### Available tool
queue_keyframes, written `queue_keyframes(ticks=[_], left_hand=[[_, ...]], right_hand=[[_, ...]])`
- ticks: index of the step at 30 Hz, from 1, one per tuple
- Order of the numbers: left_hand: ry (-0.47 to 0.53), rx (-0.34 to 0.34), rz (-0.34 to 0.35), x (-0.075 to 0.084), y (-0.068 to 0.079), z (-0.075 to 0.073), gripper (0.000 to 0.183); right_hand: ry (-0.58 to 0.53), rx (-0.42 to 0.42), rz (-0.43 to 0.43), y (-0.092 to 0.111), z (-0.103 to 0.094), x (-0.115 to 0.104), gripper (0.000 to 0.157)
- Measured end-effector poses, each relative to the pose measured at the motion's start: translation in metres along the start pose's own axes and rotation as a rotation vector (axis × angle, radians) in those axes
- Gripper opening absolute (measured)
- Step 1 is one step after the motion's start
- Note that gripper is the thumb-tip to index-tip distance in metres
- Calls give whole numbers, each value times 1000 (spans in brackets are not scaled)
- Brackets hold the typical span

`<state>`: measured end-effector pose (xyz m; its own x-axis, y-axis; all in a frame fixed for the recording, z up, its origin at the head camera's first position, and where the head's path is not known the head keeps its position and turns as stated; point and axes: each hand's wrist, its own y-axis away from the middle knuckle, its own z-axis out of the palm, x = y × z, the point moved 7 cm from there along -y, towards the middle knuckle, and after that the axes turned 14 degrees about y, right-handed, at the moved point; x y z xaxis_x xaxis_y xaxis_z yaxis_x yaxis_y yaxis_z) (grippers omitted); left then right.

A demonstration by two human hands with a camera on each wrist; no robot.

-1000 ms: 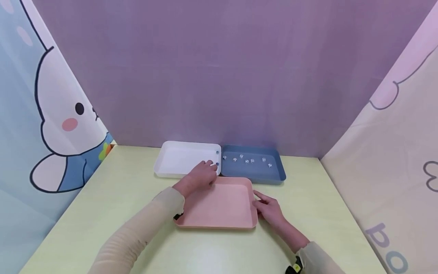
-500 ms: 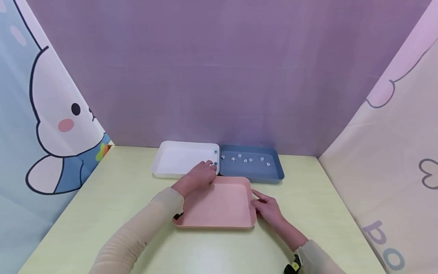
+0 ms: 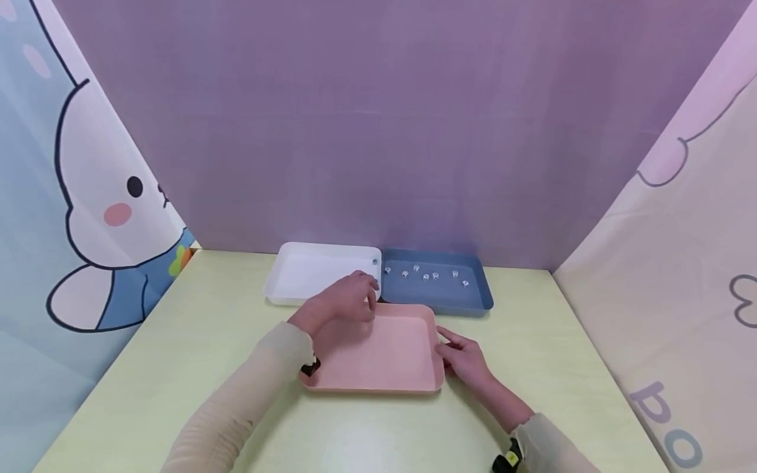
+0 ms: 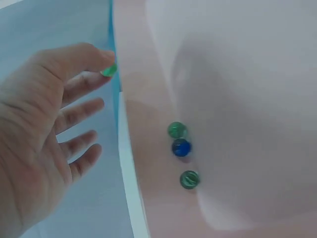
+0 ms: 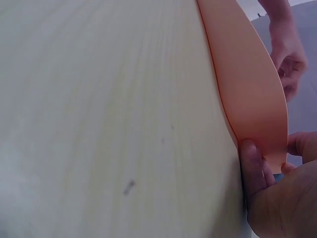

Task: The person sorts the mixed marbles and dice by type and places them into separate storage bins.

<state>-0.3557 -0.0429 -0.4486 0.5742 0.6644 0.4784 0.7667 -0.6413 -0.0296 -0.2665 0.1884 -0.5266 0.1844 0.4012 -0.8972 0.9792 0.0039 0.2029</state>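
In the head view, my left hand (image 3: 345, 297) is over the far edge of the pink tray (image 3: 396, 358), near the front right corner of the white tray (image 3: 296, 302). Between thumb and forefinger it pinches a green marble (image 4: 109, 70), the other fingers spread loosely. Two green marbles, one of them the lower marble (image 4: 189, 179), and a blue marble (image 4: 182, 147) lie along the wall inside the pink tray; the left arm hides them from the head camera. At the pink tray's right side, my right hand (image 3: 467, 362) grips the wall, its fingers against the outer face.
Behind the pink tray, a blue tray (image 3: 437, 305) holding several dice (image 3: 435, 276) stands beside the white tray. One small teal marble (image 3: 375, 261) shows near the white tray's right wall. A purple backdrop (image 3: 378, 131) rises behind the pale table (image 3: 225, 341).
My left hand has lifted slightly from the pink tray's far edge, its fingers now showing, and covers the blue marble seen earlier in the white tray. The right hand keeps its place.
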Motion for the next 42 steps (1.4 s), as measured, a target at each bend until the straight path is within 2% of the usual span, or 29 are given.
queue_keyframes(ticks=[6,11,15,21,25,27,31,33,38,42], left_hand=[[201,64,9,-5,-1,-15,5],[369,100,-13,-18,-1,-16,6],[445,145,-48,-32,-2,-14,5],[559,269,-55,-48,-7,-24,6],[637,321,-78,-59,-13,-25,10],[661,338,-79,-63,-18,-24,11],[688,363,-76,-65,-27,-23,10],[687,382,-96,-69,-31,-22,12],[671,481,-164,-85,-36,-19,16],[657,495,-213,-93,-38,-11,15]], right_hand=[[-14,-1,-7,-1,-2,-2,43],[-21,0,-5,-1,-1,0,43],[-21,-2,-5,-1,1,1,43],[-25,-14,-13,4,1,-10,44],[-21,-10,-1,4,1,-8,43],[-28,-3,3,-1,1,1,42],[-30,-11,2,0,1,4,44],[-29,-14,-4,0,1,3,44],[-29,0,-30,-1,-1,0,44],[-32,-12,-11,-1,0,3,44]])
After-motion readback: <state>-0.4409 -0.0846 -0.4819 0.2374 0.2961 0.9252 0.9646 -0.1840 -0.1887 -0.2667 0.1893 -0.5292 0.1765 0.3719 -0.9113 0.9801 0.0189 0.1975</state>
